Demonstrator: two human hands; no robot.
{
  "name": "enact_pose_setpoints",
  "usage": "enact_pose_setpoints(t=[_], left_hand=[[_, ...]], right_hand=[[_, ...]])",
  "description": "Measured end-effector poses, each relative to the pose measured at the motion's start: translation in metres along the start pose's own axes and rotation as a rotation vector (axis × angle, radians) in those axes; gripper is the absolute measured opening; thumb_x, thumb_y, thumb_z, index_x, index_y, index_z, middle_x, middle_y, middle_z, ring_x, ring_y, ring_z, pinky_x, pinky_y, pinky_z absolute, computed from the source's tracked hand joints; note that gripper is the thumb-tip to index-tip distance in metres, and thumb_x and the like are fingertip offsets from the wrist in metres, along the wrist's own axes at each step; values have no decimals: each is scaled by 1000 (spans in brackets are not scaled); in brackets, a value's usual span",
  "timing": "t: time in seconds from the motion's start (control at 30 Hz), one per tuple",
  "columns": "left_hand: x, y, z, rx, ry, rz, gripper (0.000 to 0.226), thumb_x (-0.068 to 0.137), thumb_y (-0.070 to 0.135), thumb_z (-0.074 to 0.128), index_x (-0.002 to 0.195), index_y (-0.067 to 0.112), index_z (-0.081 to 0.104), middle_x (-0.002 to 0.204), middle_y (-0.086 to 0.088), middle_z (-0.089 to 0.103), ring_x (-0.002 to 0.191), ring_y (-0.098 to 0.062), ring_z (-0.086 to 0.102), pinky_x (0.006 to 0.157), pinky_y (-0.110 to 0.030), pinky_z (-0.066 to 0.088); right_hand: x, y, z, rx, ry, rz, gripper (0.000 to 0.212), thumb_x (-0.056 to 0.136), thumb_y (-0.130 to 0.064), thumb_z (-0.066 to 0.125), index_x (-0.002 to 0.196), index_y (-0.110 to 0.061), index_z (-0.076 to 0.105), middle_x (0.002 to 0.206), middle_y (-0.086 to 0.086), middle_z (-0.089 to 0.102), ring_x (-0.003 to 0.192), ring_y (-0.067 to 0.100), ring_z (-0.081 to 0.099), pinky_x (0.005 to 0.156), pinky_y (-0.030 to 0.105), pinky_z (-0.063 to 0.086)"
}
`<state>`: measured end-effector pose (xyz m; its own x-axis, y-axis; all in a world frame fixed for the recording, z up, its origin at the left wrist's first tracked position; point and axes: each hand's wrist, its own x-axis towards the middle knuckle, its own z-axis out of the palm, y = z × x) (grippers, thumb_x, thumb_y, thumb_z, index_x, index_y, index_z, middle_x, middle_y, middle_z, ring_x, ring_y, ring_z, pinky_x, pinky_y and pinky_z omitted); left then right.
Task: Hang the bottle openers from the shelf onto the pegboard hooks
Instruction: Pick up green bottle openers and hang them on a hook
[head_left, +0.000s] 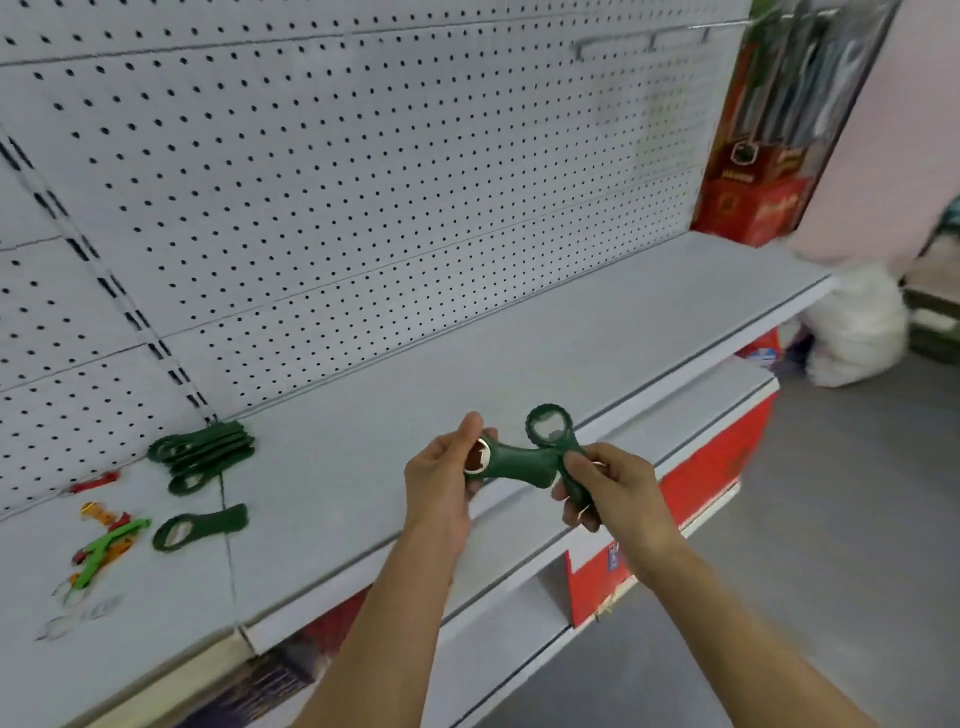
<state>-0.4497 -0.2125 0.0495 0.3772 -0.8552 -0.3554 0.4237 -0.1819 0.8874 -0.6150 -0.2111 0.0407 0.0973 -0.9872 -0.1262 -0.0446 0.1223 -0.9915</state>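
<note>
From the head camera, your left hand (441, 467) pinches the ring end of one green bottle opener (511, 467), thumb on top and fingers curled below. Your right hand (618, 486) grips the handle of a second opener (551, 434), whose round head stands up above your fingers. The two openers cross each other and touch just in front of the shelf (519, 343) edge, over the open floor.

The other openers wait on the shelf at your left: a stack of green openers (205, 449) close to the pegboard (363, 182), and a single green opener (200, 526) lying flat nearer to you. Some small colourful items (104, 540) lie further left; I cannot tell what they are.

What could go wrong, in my judgement:
- The two openers press on each other where they cross. If you pull them apart quickly, one may twist out of the pinch and fall to the floor, because both hands are beyond the shelf edge.
- Your left hand holds only the ring end, so the long handle can swing.
- The only hook (639, 41) that I can see is high on the pegboard at the right, well apart from your hands. Reaching up with both hands full, you may miss the tip with the opener's hole, and the opener will slip off
- The picture is blurred, so the hook's tip is not clear
</note>
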Motion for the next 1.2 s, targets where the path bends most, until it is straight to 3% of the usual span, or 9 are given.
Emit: enact_pose_setpoints(t=[0.17, 0.3, 0.47, 0.7, 0.87, 1.03, 1.2], left_hand=[[-12, -32, 92, 17, -37, -18, 22, 85, 34, 70, 81, 14, 66, 82, 1, 76, 75, -10, 62, 62, -25, 42], [-15, -52, 150, 13, -49, -42, 33, 81, 41, 71, 91, 10, 67, 81, -1, 73, 89, -21, 64, 88, -36, 50], [0, -65, 214, 29, -128, -49, 28, 89, 35, 66, 96, 9, 65, 81, -7, 70, 73, -20, 68, 71, -34, 57], [49, -77, 314, 87, -231, -24, 24, 97, 26, 56, 99, 4, 64, 82, -10, 71, 64, -20, 71, 62, -35, 57], [84, -69, 396, 108, -226, 10, 25, 99, 27, 52, 100, 5, 63, 83, -10, 71, 67, -22, 69, 64, -36, 58], [114, -56, 458, 190, -199, 85, 25, 99, 33, 51, 102, 12, 65, 90, -5, 75, 76, -18, 68, 79, -37, 56], [135, -43, 490, 236, -133, 139, 28, 99, 35, 50, 106, 12, 65, 86, 1, 75, 85, -16, 62, 76, -31, 50]], right_hand=[[7, 0, -96, -14, 59, -11, 16, 98, -14, 51, 94, -6, 65, 69, 12, 69, 49, 19, 55, 46, 28, 37], [20, -2, -154, 15, 94, -4, 15, 98, -12, 50, 94, -8, 63, 68, 9, 69, 51, 18, 56, 47, 28, 39], [52, -8, -210, 27, 112, -23, 15, 99, -9, 47, 94, -7, 61, 70, 10, 69, 51, 17, 56, 49, 29, 40], [133, -18, -287, 25, 106, -58, 16, 99, -11, 47, 95, -3, 61, 70, 10, 68, 52, 18, 54, 50, 31, 38], [201, -39, -341, -65, 72, -78, 17, 99, -13, 48, 90, -3, 59, 69, 9, 69, 53, 18, 54, 48, 28, 38], [260, -59, -378, -56, 40, -116, 17, 99, -15, 48, 93, -5, 60, 68, 8, 68, 53, 18, 55, 47, 25, 39], [306, -82, -404, -11, 8, -180, 14, 99, -13, 48, 93, -9, 61, 69, 7, 68, 55, 19, 55, 50, 29, 39]])
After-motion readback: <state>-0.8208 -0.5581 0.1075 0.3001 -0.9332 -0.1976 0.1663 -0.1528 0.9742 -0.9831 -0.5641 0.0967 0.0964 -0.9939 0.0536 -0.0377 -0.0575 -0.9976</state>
